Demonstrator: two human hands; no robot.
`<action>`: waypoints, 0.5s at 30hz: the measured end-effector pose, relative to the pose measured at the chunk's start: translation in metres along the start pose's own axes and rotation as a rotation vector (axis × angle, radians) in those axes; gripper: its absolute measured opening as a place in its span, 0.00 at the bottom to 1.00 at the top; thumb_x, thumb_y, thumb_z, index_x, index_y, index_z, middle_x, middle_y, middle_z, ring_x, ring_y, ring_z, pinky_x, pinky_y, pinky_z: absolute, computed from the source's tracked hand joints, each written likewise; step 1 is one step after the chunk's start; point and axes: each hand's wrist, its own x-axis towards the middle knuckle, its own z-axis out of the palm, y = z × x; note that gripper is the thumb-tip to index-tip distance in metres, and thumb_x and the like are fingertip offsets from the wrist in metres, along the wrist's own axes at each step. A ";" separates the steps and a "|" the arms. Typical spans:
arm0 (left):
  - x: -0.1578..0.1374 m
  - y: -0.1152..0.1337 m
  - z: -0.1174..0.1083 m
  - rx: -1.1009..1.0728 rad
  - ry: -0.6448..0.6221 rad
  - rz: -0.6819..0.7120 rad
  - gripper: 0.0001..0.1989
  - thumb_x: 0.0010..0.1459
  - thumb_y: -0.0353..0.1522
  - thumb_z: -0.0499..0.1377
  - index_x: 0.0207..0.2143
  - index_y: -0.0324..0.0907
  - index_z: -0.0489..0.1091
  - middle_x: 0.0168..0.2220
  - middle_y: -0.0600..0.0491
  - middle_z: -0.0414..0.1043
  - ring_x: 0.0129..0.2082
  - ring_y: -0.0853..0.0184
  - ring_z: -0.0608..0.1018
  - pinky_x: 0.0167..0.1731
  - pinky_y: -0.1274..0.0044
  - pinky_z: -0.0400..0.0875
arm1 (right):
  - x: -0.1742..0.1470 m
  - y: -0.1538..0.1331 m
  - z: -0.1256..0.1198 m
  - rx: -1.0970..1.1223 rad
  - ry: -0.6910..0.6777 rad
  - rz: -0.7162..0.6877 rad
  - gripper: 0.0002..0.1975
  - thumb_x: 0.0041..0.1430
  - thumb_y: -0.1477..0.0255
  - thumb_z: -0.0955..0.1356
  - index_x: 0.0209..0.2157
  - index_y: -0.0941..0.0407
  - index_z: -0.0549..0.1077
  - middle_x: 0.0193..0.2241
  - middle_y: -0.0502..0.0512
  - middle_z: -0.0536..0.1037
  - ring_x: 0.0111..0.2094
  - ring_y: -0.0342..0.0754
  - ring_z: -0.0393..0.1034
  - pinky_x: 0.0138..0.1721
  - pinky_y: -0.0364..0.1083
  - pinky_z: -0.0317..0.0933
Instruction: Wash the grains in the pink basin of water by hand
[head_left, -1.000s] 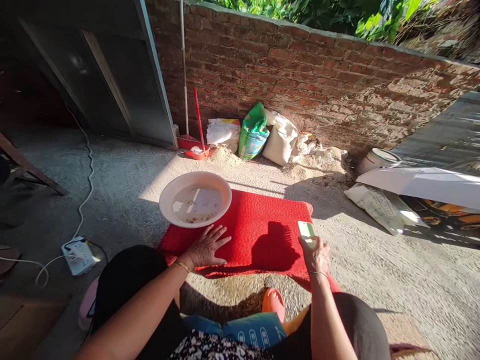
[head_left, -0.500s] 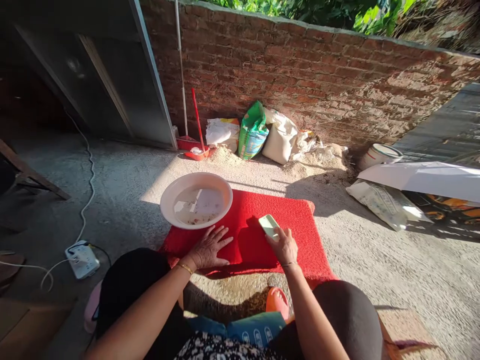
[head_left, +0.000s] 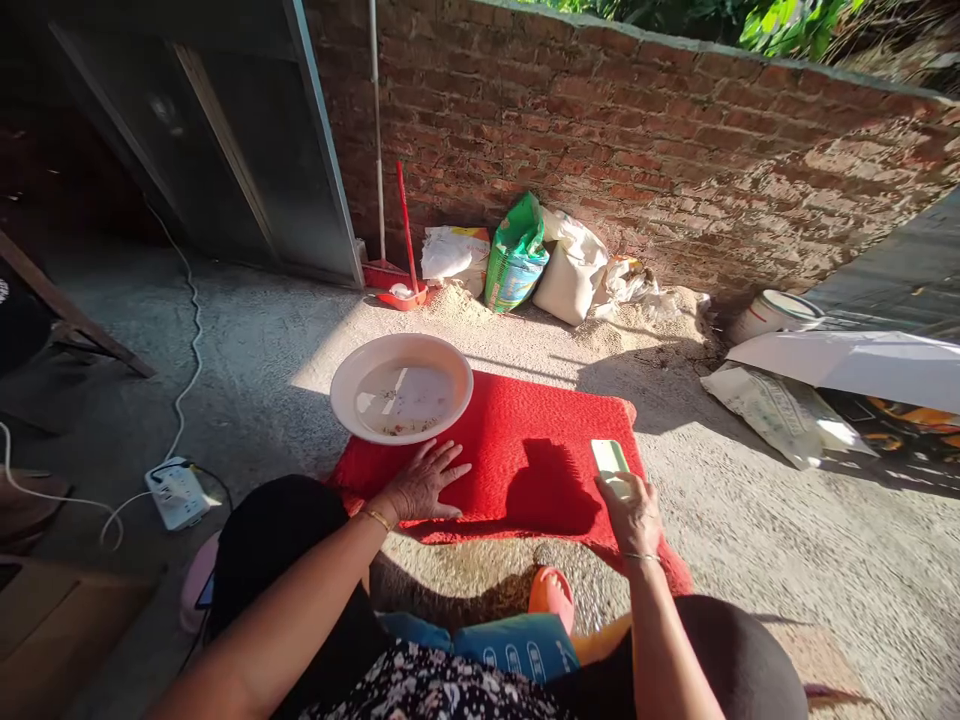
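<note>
A red mat (head_left: pixel 517 410) is spread in front of my knees. My left hand (head_left: pixel 424 485) lies on its near left part, fingers spread, holding nothing. In my right hand (head_left: pixel 636 515) is a pale green, flat-backed scrub brush (head_left: pixel 609 458), over the right side of the mat. Its underside is hidden, and the hand's shadow falls on the mat to the left. A pale round basin (head_left: pixel 345 395) holds shallow water with dark and reddish bits in it. The basin rests at the mat's far left corner, just beyond my left fingertips.
Against the brick wall (head_left: pixel 637 130) stand a red dustpan (head_left: pixel 405 298), a green sack (head_left: pixel 516 255) and a white sack (head_left: pixel 574 275). A bucket (head_left: pixel 776 315) and a white sheet (head_left: pixel 862 355) are at right. A power strip (head_left: pixel 178 495) with cords lies at left.
My right hand has moved right with the scrub brush, from the middle of the mat toward its right edge. My left hand stays spread on the mat. The view has shifted slightly.
</note>
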 end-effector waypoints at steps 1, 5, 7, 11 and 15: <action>0.000 0.001 -0.001 0.006 -0.006 -0.004 0.42 0.50 0.55 0.62 0.63 0.47 0.63 0.67 0.43 0.55 0.66 0.50 0.57 0.65 0.56 0.44 | -0.013 -0.015 0.015 0.052 -0.065 -0.146 0.24 0.55 0.50 0.65 0.43 0.54 0.75 0.40 0.59 0.71 0.33 0.49 0.68 0.35 0.48 0.63; 0.000 0.002 -0.004 0.033 -0.019 0.002 0.42 0.50 0.56 0.61 0.63 0.47 0.62 0.67 0.42 0.53 0.67 0.51 0.56 0.65 0.57 0.42 | -0.063 -0.063 0.060 0.060 -0.304 -0.708 0.19 0.57 0.54 0.67 0.42 0.53 0.75 0.39 0.56 0.72 0.34 0.47 0.68 0.38 0.45 0.62; 0.000 0.002 -0.004 0.034 -0.012 0.008 0.42 0.50 0.55 0.62 0.63 0.47 0.61 0.67 0.43 0.53 0.67 0.51 0.55 0.65 0.57 0.42 | -0.074 -0.071 0.067 0.009 -0.325 -0.799 0.18 0.57 0.56 0.68 0.42 0.52 0.76 0.38 0.56 0.72 0.36 0.48 0.68 0.40 0.45 0.62; -0.001 0.001 0.000 0.004 0.016 0.007 0.41 0.50 0.54 0.63 0.62 0.46 0.63 0.67 0.42 0.54 0.66 0.50 0.56 0.65 0.57 0.42 | -0.056 -0.050 0.053 -0.059 -0.289 -0.596 0.19 0.58 0.55 0.67 0.44 0.53 0.76 0.38 0.56 0.72 0.34 0.47 0.68 0.35 0.44 0.61; -0.001 0.001 0.001 -0.012 0.029 0.016 0.42 0.50 0.56 0.62 0.62 0.46 0.63 0.67 0.42 0.54 0.66 0.49 0.57 0.65 0.56 0.44 | -0.020 0.002 0.016 -0.121 -0.161 -0.193 0.24 0.56 0.51 0.66 0.46 0.52 0.75 0.42 0.57 0.72 0.33 0.48 0.68 0.33 0.46 0.61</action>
